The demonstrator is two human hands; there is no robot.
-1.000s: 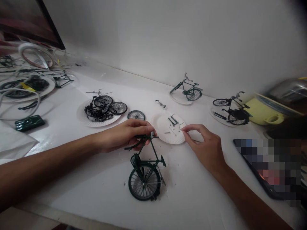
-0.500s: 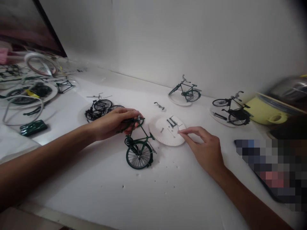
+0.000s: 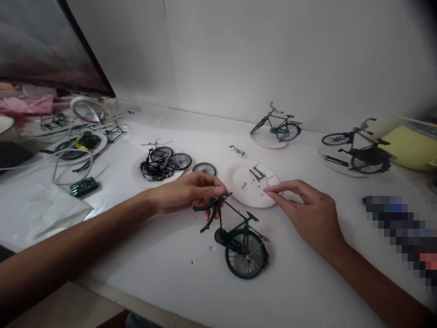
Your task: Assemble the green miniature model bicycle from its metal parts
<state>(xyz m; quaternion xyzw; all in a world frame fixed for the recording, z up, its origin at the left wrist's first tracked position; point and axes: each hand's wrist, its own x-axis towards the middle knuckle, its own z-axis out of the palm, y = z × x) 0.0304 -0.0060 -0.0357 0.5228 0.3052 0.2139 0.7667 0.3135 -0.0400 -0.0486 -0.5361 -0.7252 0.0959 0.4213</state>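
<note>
My left hand [image 3: 191,193] grips the front end of a green model bicycle [image 3: 239,234], thumb and fingers closed around the frame near the fork. The bicycle tilts over the table; its rear wheel is fitted, while the curved front fender and fork show no wheel. My right hand [image 3: 312,212] pinches thumb and forefinger together over the right side of a white paper plate [image 3: 235,196]. Whatever lies between those fingertips is too small to make out. On the plate are dark green struts [image 3: 256,174] and several tiny metal pieces. A loose wheel [image 3: 204,168] lies just beyond my left hand.
Silver handlebars [image 3: 237,150] lie behind the plate. A green bicycle [image 3: 278,127] and a black one [image 3: 362,148] stand on plates near the wall. Black bicycle parts [image 3: 160,164] fill another plate. Cables, a green block [image 3: 83,186] and a monitor are left; a yellow pot [image 3: 409,143] is right.
My left hand has brought the bicycle nearer to me and rightward, turning its front so the fork shows. The loose wheel has come into fuller view. My right hand stays pinched by the plate.
</note>
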